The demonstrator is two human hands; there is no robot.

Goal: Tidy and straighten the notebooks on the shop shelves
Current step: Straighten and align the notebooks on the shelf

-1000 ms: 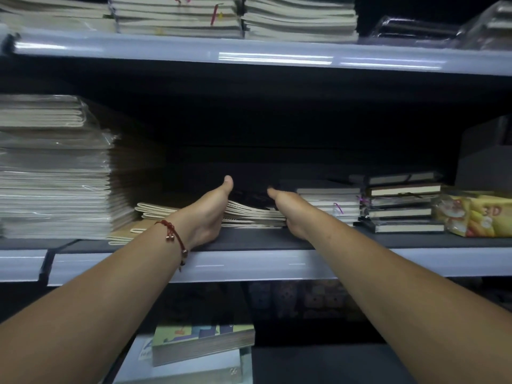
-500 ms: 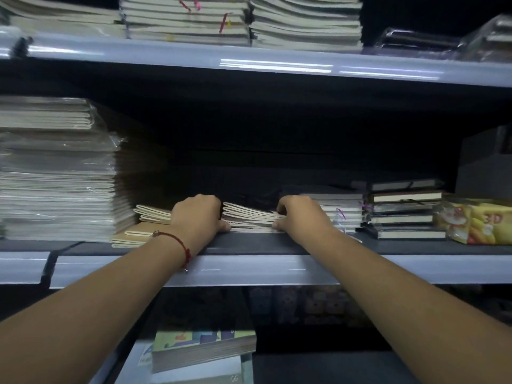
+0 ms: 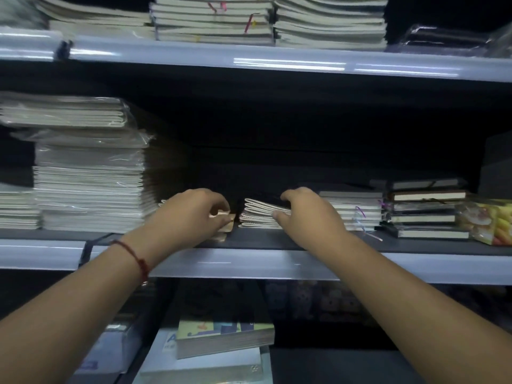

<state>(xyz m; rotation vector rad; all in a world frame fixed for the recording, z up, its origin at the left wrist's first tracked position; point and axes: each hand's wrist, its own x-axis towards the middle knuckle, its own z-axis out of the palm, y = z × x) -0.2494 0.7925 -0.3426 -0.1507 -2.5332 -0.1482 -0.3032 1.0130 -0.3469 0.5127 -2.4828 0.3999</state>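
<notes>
Shelf (image 3: 277,241) front: left hand (image 3: 188,214) pinches tan notebooks (image 3: 225,217); right hand (image 3: 307,212) seemingly grips pale stack (image 3: 257,216).

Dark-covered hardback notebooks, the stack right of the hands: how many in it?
5 visible in the dark hardback stack, lying flat one on another on the middle shelf, beside the yellow packet. Dim light may hide others behind.

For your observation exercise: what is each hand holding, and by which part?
Left hand pinches tan-covered notebooks at their right front corner. Right hand grips the small stack of white-edged notebooks at its right end.
</notes>
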